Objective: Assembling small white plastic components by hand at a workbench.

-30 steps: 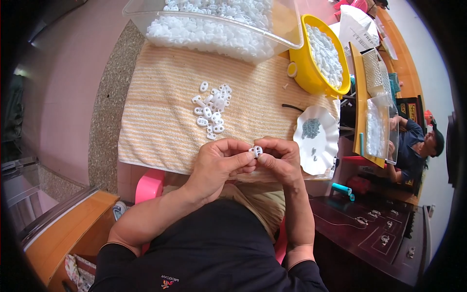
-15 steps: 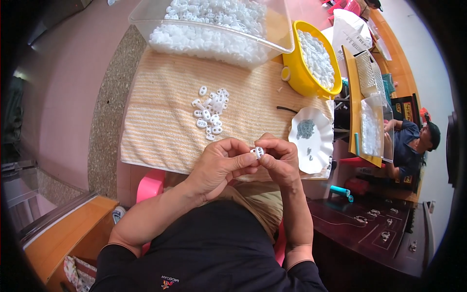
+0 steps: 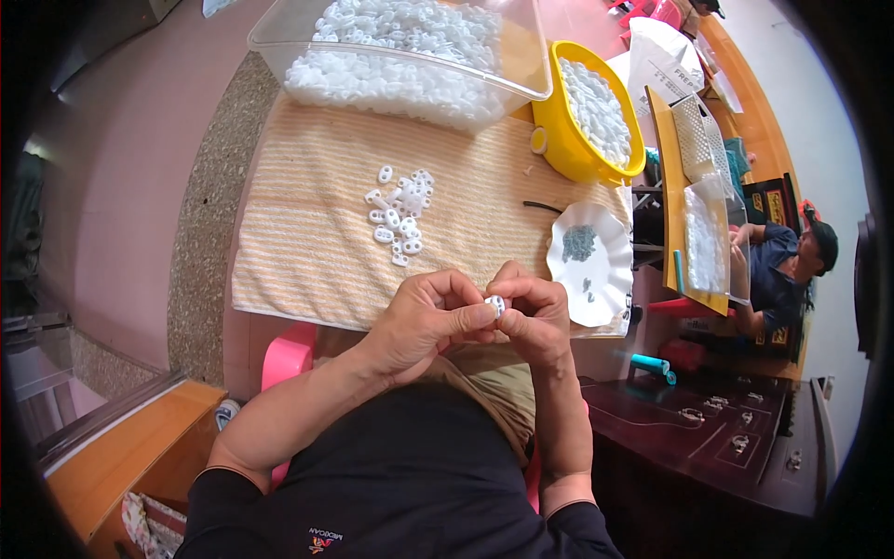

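Observation:
Over the near edge of the table, a small white oval plastic piece with two holes [image 3: 496, 304] sits between my fingertips. My left hand [image 3: 424, 320] pinches it from the left with thumb and fingers. From the other side my right hand [image 3: 536, 317] grips it too, its thumb low and its index finger above. My fingers cover part of the piece. Beyond them, a loose pile of similar white pieces [image 3: 402, 212] lies on a striped towel [image 3: 307, 224]. A white scalloped plate [image 3: 610, 279] right of my hands carries small grey bits [image 3: 579, 243], too fine to name.
A clear plastic bin [image 3: 521, 88] of white pieces stands at the far side, beside a yellow tub [image 3: 549, 121] of more. A thin black strip [image 3: 542, 206] lies near the plate. At right, another person [image 3: 778, 265] sits by a tray of white pieces [image 3: 705, 238].
The white piece has turned a little between my fingers, and both hands stay together. The bin, tub and plate appear slightly shifted left in the picture.

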`<state>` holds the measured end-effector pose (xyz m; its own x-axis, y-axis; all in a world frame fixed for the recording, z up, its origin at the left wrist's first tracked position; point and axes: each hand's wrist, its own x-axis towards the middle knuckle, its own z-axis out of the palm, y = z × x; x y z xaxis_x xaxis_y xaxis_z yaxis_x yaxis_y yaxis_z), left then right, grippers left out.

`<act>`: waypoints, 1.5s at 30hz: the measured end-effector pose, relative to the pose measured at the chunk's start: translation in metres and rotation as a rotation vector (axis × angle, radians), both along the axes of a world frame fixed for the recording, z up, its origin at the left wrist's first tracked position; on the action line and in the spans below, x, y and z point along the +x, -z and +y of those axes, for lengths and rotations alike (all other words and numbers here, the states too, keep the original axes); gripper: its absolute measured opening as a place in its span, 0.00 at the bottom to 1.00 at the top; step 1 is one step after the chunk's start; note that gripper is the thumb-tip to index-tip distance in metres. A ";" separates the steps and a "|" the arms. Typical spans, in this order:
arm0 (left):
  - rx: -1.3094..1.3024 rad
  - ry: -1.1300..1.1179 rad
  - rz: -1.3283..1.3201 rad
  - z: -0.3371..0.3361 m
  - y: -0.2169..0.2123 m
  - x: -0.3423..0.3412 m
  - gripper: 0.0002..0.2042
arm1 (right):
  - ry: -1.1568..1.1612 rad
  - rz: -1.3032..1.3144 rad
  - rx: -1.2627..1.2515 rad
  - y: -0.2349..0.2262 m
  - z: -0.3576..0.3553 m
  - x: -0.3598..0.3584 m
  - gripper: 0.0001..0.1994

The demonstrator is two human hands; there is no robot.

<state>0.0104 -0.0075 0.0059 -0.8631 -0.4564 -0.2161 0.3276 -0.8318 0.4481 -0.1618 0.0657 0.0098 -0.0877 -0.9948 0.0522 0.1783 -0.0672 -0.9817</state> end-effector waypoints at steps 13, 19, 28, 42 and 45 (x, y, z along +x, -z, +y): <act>-0.024 0.016 0.049 0.007 -0.003 0.002 0.04 | -0.002 0.137 -0.060 -0.012 0.005 0.003 0.12; 0.000 0.029 0.011 0.004 -0.002 0.000 0.05 | -0.020 0.142 0.071 -0.013 0.005 0.000 0.09; 0.036 0.017 -0.041 0.003 0.000 -0.004 0.05 | 0.056 0.147 0.206 -0.033 -0.001 -0.019 0.05; -0.068 0.005 -0.131 0.007 0.001 -0.005 0.05 | 0.342 0.939 -0.102 -0.047 -0.074 -0.058 0.10; -0.095 -0.007 -0.127 0.009 0.002 -0.005 0.05 | 0.142 0.893 -0.055 -0.028 -0.073 -0.017 0.09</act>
